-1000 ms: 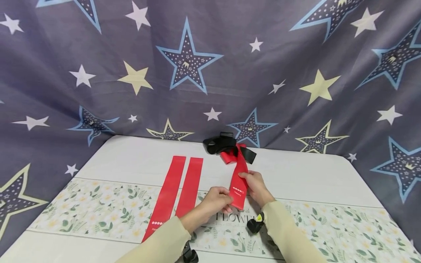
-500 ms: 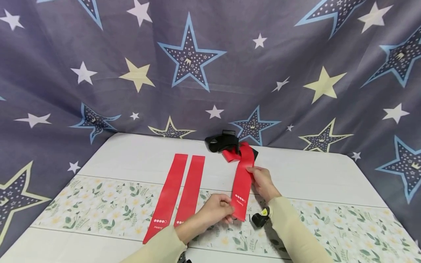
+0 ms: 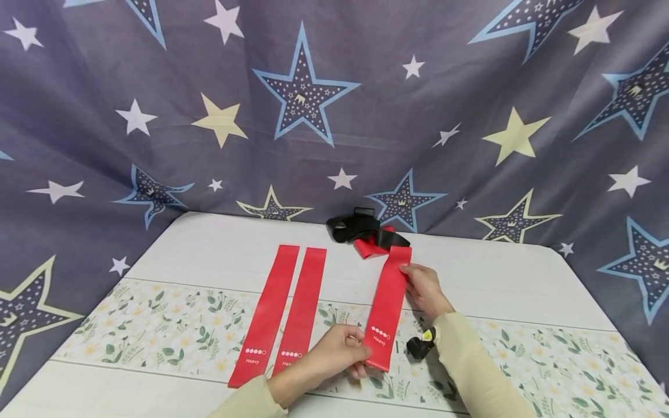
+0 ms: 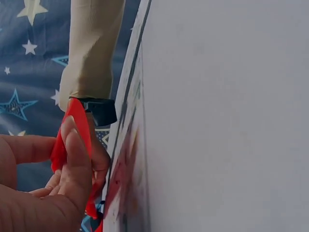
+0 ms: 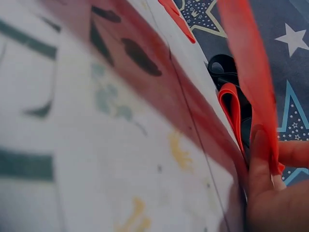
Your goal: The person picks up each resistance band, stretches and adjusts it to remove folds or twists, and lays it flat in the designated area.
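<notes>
Fingers of the left hand pinch the lower left edge of a red band, right of centre over the worktop; the right hand pinches its right edge near the top. Likely light, soft and stretchy, it would fold easily, so taking opposite ends should keep it flattest.

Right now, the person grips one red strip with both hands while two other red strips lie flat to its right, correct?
Not quite: the two flat strips lie to the left of the held strip, as the head view shows. The rest is right.
</notes>
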Demonstrator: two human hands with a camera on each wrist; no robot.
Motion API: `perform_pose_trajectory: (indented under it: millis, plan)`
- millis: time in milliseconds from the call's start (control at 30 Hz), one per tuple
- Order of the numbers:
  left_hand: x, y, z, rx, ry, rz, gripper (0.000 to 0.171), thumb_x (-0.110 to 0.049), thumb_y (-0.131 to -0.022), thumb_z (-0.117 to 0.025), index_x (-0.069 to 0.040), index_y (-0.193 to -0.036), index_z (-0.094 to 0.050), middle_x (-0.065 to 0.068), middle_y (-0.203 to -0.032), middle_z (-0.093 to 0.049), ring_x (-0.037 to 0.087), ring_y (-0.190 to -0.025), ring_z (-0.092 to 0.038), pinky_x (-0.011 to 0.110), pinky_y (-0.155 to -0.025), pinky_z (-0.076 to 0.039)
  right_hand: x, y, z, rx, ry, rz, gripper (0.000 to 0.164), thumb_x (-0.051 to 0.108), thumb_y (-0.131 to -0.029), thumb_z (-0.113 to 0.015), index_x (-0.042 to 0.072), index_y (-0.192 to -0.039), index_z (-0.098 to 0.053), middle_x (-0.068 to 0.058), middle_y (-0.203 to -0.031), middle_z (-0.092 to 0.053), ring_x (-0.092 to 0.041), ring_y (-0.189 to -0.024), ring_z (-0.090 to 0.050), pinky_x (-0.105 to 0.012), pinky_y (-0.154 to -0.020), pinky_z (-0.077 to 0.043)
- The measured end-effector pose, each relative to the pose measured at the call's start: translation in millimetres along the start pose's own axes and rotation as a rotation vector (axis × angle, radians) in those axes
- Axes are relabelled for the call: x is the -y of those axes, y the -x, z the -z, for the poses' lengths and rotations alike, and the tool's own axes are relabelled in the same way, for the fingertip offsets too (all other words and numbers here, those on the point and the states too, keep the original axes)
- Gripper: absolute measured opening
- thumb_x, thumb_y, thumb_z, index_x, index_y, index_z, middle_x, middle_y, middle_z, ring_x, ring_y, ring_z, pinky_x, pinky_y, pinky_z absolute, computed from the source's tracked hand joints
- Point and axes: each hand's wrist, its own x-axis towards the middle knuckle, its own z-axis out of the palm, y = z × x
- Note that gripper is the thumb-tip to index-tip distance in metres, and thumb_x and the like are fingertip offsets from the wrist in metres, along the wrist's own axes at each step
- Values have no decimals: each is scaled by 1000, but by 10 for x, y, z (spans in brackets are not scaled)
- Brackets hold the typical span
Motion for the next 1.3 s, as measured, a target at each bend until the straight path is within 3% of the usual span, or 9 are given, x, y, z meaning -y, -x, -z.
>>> perform_pose_trajectory:
  millis: [67,167,300,500,767,1067,1300]
  plan:
    - [35,21,7,10,8,11,12,1,-84,-61,2,-94,-55,12,-63,-66,7,-45,-57,19,-48,-50,9,-5,4,5,-4,12,46,14,-95,-52,-9,-135,-43,-13,-113,-58,-3,-71,-59,-14,-64,-51]
    - [71,67,16,35,36,34,12,1,-84,-61,1,-93,-54,12,-64,-66,7,-45,-57,19,-47,-51,21,-14,2,14,-27,36,45,11,-94,-51,-11,-133,-44,-3,-90,-63,-2,-65,-58,-14,-60,-50]
    - [101,137,34,52,42,61,13,0,-85,-62,1,-94,-53,7,-65,-66,8,-45,-58,19,-46,-51,39,-2,-37,52,-53,61,43,7,-93,-50,-13,-132,-44,7,-71,-61,-2,-60,-56,-14,-56,-48]
    - [111,249,87,36,46,82,14,-1,-84,-64,1,-92,-52,8,-66,-66,8,-46,-59,18,-45,-49,71,34,-177,132,-50,97,44,3,-94,-49,-9,-135,-40,9,-74,-61,-2,-65,-57,-16,-59,-48]
    - [127,376,178,24,12,80,18,-2,-84,-66,-1,-90,-50,17,-71,-69,9,-46,-59,20,-46,-50,70,24,-435,179,-73,128,34,-1,-92,-50,-9,-124,-45,9,-71,-60,-1,-64,-58,-17,-59,-49]
    - [162,437,305,-8,-19,121,20,-4,-84,-67,-1,-92,-49,7,-64,-65,8,-47,-60,22,-48,-52,4,-23,-727,198,-80,144,26,-3,-89,-52,-9,-115,-50,7,-70,-58,-4,-62,-57,-18,-58,-49]
    - [186,459,380,-16,-41,150,20,-4,-84,-67,0,-91,-49,5,-62,-64,8,-47,-60,21,-47,-52,-9,-34,-866,203,-32,140,30,1,-90,-55,-7,-119,-53,3,-78,-60,-6,-65,-58,-19,-58,-49]
